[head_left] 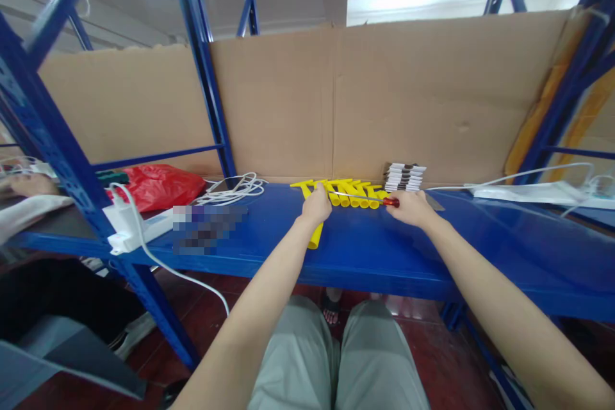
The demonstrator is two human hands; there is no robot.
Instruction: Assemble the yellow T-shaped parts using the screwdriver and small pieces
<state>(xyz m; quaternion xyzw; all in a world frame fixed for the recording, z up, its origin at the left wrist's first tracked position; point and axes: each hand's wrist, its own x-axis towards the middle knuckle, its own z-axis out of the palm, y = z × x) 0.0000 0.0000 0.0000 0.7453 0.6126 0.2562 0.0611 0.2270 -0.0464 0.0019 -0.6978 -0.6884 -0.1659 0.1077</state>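
Observation:
My left hand (317, 205) is closed around a yellow T-shaped plastic piece (314, 239), whose round handle end points toward me over the blue shelf (269, 234). In my right hand (411, 207) is a screwdriver (391, 202) with a red handle. Its thin metal shaft runs left, across to my left hand; the tip is hidden by the fingers or too small to make out. Behind the shaft lies a row of several more yellow T-shaped pieces (354, 201). A flat greyish piece (435, 202) shows just right of my right hand.
A stack of white and black pieces (405, 177) stands by the cardboard wall (408, 96). To the left are a red plastic bag (161, 186), coiled white cable (235, 189) and a white power strip (144, 229). Another person's hand (33, 184) is at far left. Blue posts (204, 70) frame the shelf.

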